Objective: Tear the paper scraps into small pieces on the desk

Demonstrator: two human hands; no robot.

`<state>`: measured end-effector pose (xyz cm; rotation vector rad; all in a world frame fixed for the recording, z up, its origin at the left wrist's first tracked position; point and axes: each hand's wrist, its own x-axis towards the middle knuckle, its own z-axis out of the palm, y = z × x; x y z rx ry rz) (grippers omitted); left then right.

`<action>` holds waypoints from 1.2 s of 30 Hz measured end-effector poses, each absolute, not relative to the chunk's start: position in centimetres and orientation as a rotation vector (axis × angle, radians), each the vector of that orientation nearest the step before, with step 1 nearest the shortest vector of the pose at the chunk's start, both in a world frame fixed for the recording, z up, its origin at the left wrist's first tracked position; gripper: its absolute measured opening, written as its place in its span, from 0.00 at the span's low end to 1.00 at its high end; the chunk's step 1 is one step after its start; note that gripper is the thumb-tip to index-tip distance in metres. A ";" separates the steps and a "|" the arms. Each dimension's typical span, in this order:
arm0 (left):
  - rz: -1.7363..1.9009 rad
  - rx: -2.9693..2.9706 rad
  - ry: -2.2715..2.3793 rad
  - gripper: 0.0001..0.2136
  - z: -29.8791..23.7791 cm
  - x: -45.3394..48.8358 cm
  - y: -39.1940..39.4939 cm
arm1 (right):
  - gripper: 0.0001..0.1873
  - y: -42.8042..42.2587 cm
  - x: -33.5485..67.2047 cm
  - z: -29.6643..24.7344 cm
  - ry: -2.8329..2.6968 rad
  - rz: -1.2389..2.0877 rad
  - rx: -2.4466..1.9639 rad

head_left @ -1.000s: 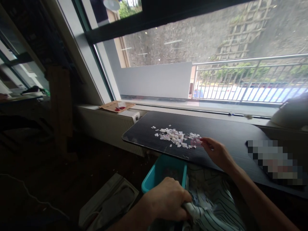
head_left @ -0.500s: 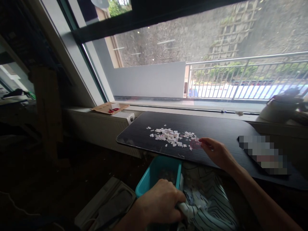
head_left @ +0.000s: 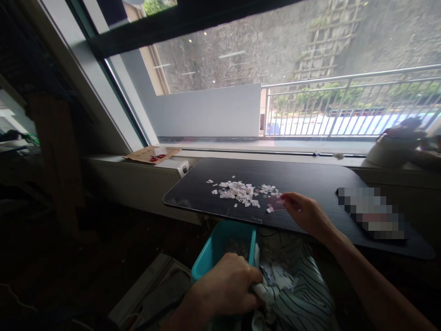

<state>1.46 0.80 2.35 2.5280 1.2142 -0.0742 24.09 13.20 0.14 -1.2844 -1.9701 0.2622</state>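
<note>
Step in hand appears to be scraping; the next move calls for a low, steady stroke. Left hand [head_left: 234, 281]: fingers clenched on the edge of the bag [head_left: 319, 280], beside the bin [head_left: 213, 246]. Right hand [head_left: 306, 212]: fingers nearly closed, pinching the card [head_left: 276, 202] at the table [head_left: 292, 177]. Scraps [head_left: 237, 190] lie left, some at its edge.

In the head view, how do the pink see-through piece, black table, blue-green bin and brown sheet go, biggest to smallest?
1. black table
2. blue-green bin, partly hidden by the left hand
3. brown sheet
4. pink see-through piece
</note>
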 end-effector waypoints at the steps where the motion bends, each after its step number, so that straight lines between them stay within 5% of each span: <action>1: -0.079 2.530 1.208 0.08 2.3 1.5 0.8 | 0.14 13.0 24.3 0.2 -1.957 0.256 -1.287; 16: -0.020 2.585 1.198 0.08 2.0 2.0 0.7 | 0.14 13.5 23.8 -0.3 -1.889 0.442 -1.282; 36: 0.006 2.628 1.140 0.07 1.6 2.6 1.3 | 0.14 13.0 26.2 0.5 -1.870 0.195 -1.486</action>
